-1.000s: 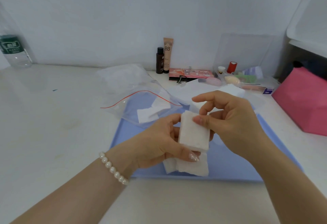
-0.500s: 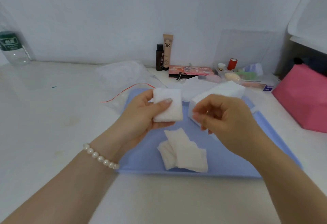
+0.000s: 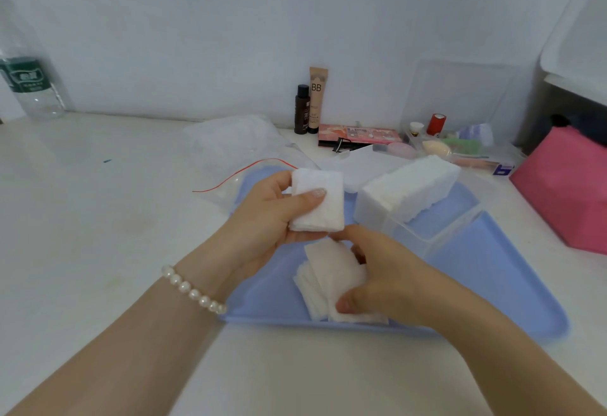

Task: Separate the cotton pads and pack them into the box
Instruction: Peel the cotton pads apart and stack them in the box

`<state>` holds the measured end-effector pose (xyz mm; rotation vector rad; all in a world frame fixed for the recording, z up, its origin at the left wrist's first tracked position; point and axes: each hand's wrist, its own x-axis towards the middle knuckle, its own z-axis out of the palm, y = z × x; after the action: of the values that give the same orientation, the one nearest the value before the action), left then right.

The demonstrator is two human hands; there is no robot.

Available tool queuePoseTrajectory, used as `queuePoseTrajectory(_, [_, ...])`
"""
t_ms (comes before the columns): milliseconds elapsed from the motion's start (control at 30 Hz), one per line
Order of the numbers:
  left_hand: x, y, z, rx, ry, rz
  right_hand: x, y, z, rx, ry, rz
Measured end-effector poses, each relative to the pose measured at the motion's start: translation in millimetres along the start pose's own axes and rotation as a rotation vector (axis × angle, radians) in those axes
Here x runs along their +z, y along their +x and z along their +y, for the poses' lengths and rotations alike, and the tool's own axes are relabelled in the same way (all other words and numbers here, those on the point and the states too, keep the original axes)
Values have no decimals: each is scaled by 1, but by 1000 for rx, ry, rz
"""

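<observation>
A white bench (image 3: pixel 98 235) carries a blue tray (image 3: pixel 492 284) near its front edge. Beside the tray lies a clear zip bag (image 3: pixel 236 152). A water bottle (image 3: pixel 29 87), two cosmetic tubes (image 3: pixel 310 103), a palette (image 3: pixel 358 134) and a pink box (image 3: pixel 565 192) stand along the back and right.

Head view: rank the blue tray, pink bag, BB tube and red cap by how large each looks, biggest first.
1. blue tray
2. pink bag, partly cut off by the frame edge
3. BB tube
4. red cap
The tube and cap stand farther back, so they look smaller than they are.
</observation>
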<state>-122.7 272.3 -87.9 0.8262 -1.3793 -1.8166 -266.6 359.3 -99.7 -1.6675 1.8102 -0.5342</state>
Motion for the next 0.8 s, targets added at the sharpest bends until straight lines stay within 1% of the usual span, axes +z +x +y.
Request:
queuePoseTrajectory(100, [2, 0, 0, 9, -22, 8, -1, 3, 2, 23, 119, 29])
queuePoseTrajectory(233, [4, 1, -3, 39, -102, 43, -23, -3, 3, 35, 263, 40])
queuePoseTrajectory(367, [9, 2, -8, 35, -122, 38, -42, -12, -1, -46, 540, 85])
queuePoseTrajectory(467, [11, 2, -14, 23, -107, 30, -42, -14, -6, -136, 820, 62])
queuePoseTrajectory(600, [13, 2, -18, 17, -98, 27, -36, -14, -12, -211, 1094, 25])
queuePoseTrajectory(700, [14, 1, -20, 44, -75, 33, -22, -12, -15, -180, 1155, -7])
queuePoseTrajectory(800, [16, 0, -18, 72, -76, 16, -9, -10, -17, -101, 1148, 25])
